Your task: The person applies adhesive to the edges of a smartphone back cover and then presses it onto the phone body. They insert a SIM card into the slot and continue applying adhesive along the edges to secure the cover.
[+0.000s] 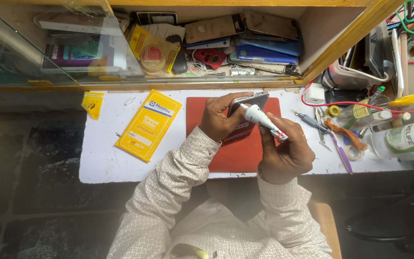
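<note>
My left hand (219,117) grips a dark smartphone (249,101), held tilted above a red work mat (202,108). A small white glue tube (262,120) with a red band sits in my right hand (286,151), its nozzle pointing up-left and touching the phone's upper edge. Both hands are close together over the mat's right half. My sleeves are white with a fine pattern.
A yellow flat package (148,124) lies left of the mat on the white tabletop (101,153). Tweezers, a screwdriver (310,120), a purple tool, tape and bottles (398,139) crowd the right side. A glass-fronted shelf (207,43) behind holds several phones and cases.
</note>
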{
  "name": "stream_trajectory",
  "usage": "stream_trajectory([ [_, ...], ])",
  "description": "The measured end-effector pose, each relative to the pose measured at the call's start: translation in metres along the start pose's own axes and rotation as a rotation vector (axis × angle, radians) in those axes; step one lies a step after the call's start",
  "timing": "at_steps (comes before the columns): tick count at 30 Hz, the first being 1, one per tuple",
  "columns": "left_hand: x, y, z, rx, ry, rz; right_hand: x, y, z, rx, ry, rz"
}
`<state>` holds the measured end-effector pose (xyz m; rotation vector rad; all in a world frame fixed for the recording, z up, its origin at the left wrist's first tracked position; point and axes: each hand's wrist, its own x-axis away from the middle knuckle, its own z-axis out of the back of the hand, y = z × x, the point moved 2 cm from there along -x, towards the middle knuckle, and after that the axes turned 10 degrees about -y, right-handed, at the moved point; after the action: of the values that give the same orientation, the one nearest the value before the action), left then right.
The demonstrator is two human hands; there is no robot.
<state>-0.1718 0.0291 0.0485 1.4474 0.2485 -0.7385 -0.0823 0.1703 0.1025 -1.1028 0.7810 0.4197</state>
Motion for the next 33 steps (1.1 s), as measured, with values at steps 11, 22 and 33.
stream_trajectory([
  [11, 0.001, -0.002, -0.0003, -0.002, 0.007, 0.038, 0.0007, 0.0025, -0.0001, 0.017, 0.02, -0.037],
  [22, 0.001, -0.0039, -0.0003, 0.007, 0.006, 0.016, 0.0012, 0.0027, -0.0007, -0.018, 0.012, -0.012],
  [33, 0.0007, -0.0025, 0.0003, -0.01, 0.007, 0.021, 0.0017, 0.0028, 0.0008, -0.018, 0.029, -0.039],
])
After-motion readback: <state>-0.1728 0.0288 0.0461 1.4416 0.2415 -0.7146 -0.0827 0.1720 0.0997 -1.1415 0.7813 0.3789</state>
